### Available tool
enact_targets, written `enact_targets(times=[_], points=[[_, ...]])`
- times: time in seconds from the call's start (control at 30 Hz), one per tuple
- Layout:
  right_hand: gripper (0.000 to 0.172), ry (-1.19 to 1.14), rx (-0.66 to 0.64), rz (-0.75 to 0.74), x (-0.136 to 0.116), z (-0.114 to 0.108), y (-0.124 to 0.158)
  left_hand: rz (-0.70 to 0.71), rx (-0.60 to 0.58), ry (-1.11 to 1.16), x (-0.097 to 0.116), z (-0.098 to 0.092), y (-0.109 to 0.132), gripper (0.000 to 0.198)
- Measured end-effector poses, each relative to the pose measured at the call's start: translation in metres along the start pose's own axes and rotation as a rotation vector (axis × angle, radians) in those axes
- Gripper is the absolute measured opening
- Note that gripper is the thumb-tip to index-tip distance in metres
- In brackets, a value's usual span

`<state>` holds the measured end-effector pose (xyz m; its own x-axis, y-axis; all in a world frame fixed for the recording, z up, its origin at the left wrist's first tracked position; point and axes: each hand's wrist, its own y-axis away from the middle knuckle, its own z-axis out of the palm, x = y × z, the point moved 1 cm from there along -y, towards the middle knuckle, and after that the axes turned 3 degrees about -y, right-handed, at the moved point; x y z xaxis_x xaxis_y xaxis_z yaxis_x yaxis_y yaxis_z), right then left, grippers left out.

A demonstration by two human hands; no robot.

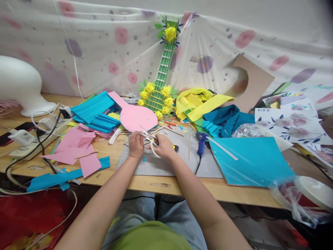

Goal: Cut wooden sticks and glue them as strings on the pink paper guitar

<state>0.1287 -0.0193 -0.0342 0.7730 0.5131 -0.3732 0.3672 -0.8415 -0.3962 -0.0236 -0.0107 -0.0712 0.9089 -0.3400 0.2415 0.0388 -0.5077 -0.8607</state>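
Observation:
My right hand (164, 146) is closed around the white handles of a pair of scissors (150, 138), whose open blades point up and left. My left hand (136, 143) is closed beside the blades, pinching something thin, maybe a wooden stick; I cannot make it out. Both hands hover over a grey cutting mat (166, 163) at the middle of the wooden table (156, 184). Just beyond the hands lies a pink guitar-shaped paper cutout (134, 116).
A green paper guitar with yellow flowers (161, 83) leans on the back cloth. Blue, pink and yellow paper scraps lie all around. A blue glue gun (201, 142) lies right of the hands, beside a blue board (249, 161). A power strip (33, 139) and cables sit left.

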Motion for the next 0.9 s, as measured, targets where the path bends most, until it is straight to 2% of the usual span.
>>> enact_targets(times=[0.17,0.3,0.57,0.77,0.9], points=[[0.03,-0.067,-0.052,0.041,-0.002,0.012,0.005,0.014,0.027,0.015,-0.001,0.001,0.0,0.025],[0.03,-0.094,-0.075,0.067,-0.001,0.016,0.006,0.013,0.003,0.018,0.0,0.001,-0.001,0.025],[0.033,-0.093,-0.086,0.082,-0.003,0.017,0.008,0.036,-0.001,0.038,0.001,0.0,-0.001,0.023],[0.036,-0.109,-0.082,0.072,-0.006,0.013,0.008,0.022,-0.052,0.084,0.002,-0.003,-0.003,0.023],[0.036,-0.082,-0.11,0.116,-0.006,0.012,0.008,0.024,-0.044,0.119,0.002,-0.004,-0.004,0.023]])
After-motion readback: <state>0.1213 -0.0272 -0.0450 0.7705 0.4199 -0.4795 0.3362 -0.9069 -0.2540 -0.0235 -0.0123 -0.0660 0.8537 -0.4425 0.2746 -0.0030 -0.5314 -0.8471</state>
